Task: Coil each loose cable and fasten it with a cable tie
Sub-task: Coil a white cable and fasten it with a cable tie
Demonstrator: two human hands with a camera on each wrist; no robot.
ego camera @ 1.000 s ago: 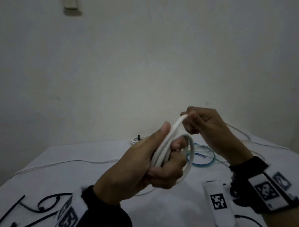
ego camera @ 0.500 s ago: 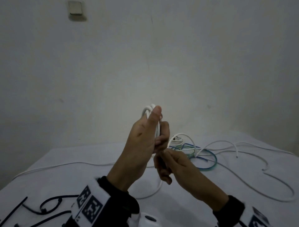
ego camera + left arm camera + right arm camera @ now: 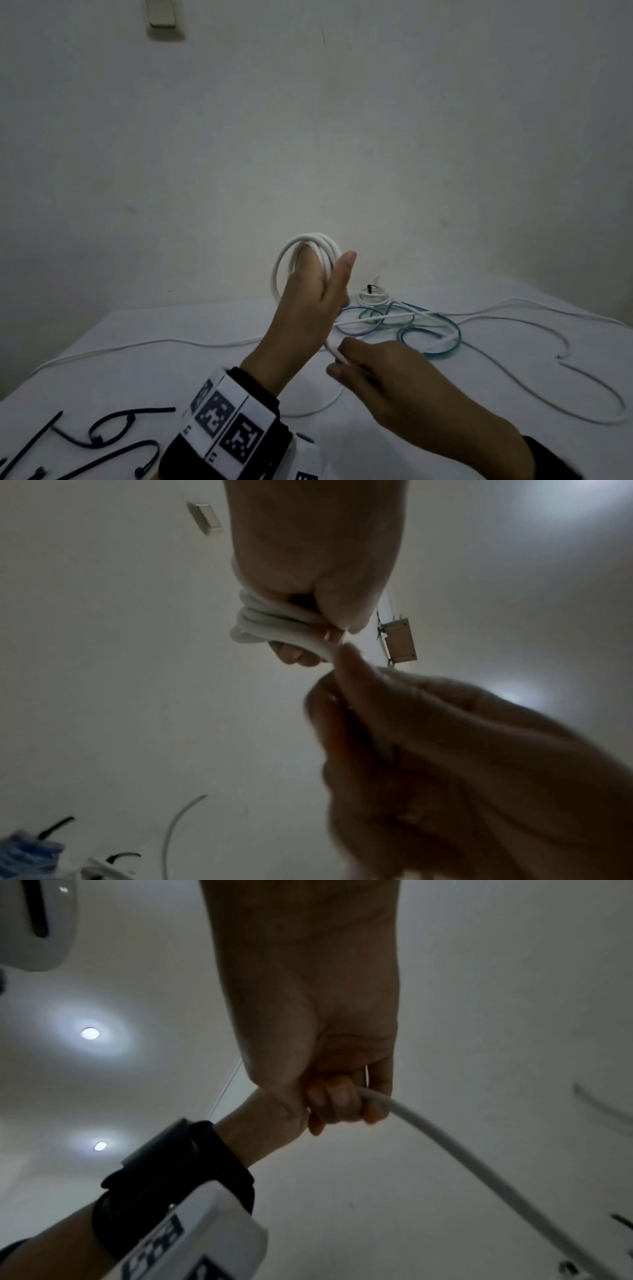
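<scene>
Since half a second ago: left hand (image 3: 308, 301) higher, gripping the white cable (image 3: 310, 245) coil above the table (image 3: 137, 342), loops standing upright, long way up and down. Right hand (image 3: 394, 373) lower, pinching the loose tail just under the coil. Means one more loop coming. Lots of tail left on the table, running off right. Black cable ties (image 3: 113, 435) waiting, not touched.
</scene>
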